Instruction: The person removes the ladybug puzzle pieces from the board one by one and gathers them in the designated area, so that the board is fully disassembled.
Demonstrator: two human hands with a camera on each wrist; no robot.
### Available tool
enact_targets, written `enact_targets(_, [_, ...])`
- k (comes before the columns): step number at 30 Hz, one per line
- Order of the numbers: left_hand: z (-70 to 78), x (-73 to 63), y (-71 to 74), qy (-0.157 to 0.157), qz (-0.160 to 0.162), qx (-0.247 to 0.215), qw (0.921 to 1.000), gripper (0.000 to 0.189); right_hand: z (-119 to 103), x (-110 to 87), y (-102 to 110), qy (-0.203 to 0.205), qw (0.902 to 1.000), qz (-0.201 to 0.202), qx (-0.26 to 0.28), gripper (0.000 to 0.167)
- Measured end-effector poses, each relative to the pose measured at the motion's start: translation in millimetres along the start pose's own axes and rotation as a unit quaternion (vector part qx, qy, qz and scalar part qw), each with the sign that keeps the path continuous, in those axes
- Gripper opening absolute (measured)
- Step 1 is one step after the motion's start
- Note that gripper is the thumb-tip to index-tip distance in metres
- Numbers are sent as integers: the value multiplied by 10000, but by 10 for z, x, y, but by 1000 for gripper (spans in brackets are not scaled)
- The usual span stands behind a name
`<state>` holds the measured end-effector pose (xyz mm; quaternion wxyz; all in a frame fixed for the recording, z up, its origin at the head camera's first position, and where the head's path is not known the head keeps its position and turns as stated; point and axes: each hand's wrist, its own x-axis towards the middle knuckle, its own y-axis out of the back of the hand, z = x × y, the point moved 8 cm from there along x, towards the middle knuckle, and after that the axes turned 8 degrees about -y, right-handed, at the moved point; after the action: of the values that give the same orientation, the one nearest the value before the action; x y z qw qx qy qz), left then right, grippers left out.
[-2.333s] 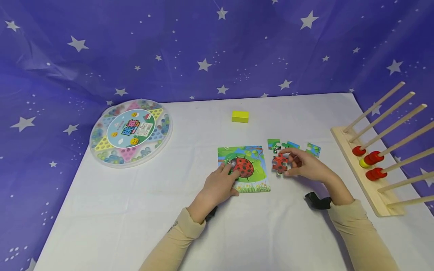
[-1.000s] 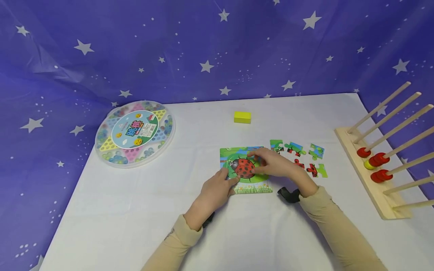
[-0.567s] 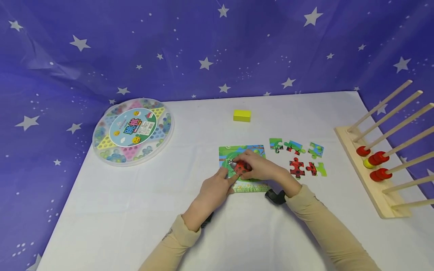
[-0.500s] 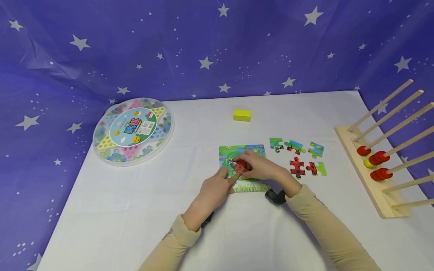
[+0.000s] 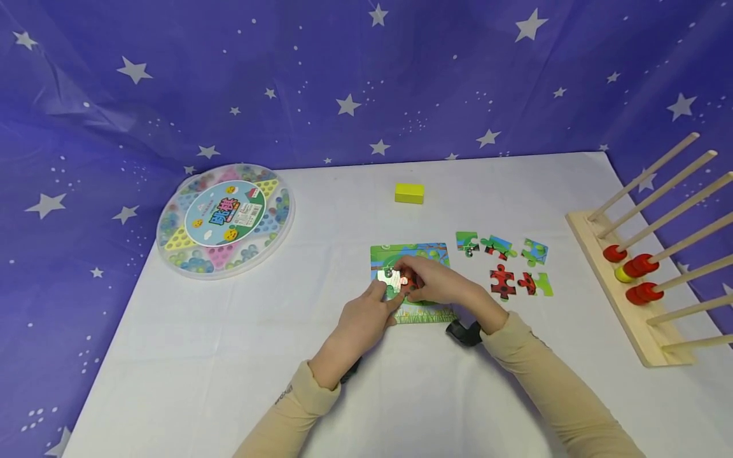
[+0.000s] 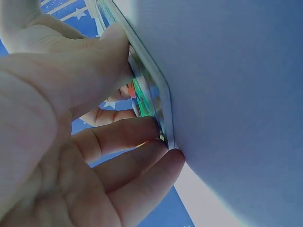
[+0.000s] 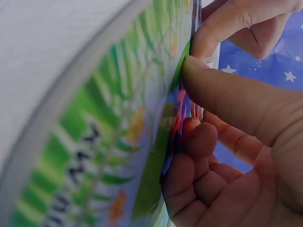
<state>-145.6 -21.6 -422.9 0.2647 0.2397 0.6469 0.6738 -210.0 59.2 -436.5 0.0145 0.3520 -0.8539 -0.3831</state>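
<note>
In the head view, my left hand (image 5: pixel 365 315) rests at the lower left of a ladybug jigsaw board (image 5: pixel 424 316), its fingers lying on and along the edge. My right hand (image 5: pixel 438 280) pinches a puzzle piece (image 5: pixel 388 278) over the board's middle; the piece shines with glare, and the hand covers part of the red ladybug picture. In the left wrist view, the left fingertips (image 6: pixel 175 158) touch the board's edge (image 6: pixel 165 99). Curled fingers of the right hand sit close over the board's face (image 7: pixel 109 142) in the right wrist view.
Several loose puzzle pieces (image 5: pixel 502 281) lie to the right of the board. A wooden peg rack (image 5: pixel 621 305) with red and yellow rings stands at far right. A yellow block (image 5: pixel 409 194) is behind, and a round marble game box (image 5: pixel 226 221) lies at back left.
My right hand has come left from the loose pieces to the board with a puzzle piece. The piece now tilts and catches glare. The left hand has stayed at the board's lower left.
</note>
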Motion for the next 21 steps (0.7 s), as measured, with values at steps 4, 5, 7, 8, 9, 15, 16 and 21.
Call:
enact_targets(4, [0, -1, -11, -12, -90, -2, 10000, 47, -8, 11, 0, -25, 10000, -14, -68, 44])
enact_targets(5, [1, -2, -13, -7, -111, -22, 9999, 47, -5, 15, -1, -48, 10000, -20, -82, 44])
enact_targets(7, [0, 1, -18, 0, -120, -44, 9999, 46, 4, 20, -4, -94, 9999, -43, -66, 43])
enact_targets(8, [1, 2, -16, 8, -111, -58, 9999, 46, 6, 20, -4, -108, 9999, -57, -48, 42])
enact_targets(9, [1, 4, -14, 21, -96, -90, 9999, 46, 8, 22, -4, -124, 9999, -66, -19, 42])
enact_targets(15, [-3, 8, 31, 180, 2, -228, 9996, 38, 30, 32, -3, -179, 9996, -101, 186, 44])
enact_targets(16, [-5, 8, 37, 209, -7, -229, 9995, 36, 35, 35, -7, -184, 9996, -107, 198, 45])
enact_targets(21, [-8, -2, 58, 233, -26, -166, 9996, 30, 36, 50, -23, -155, 9998, -48, 72, 45])
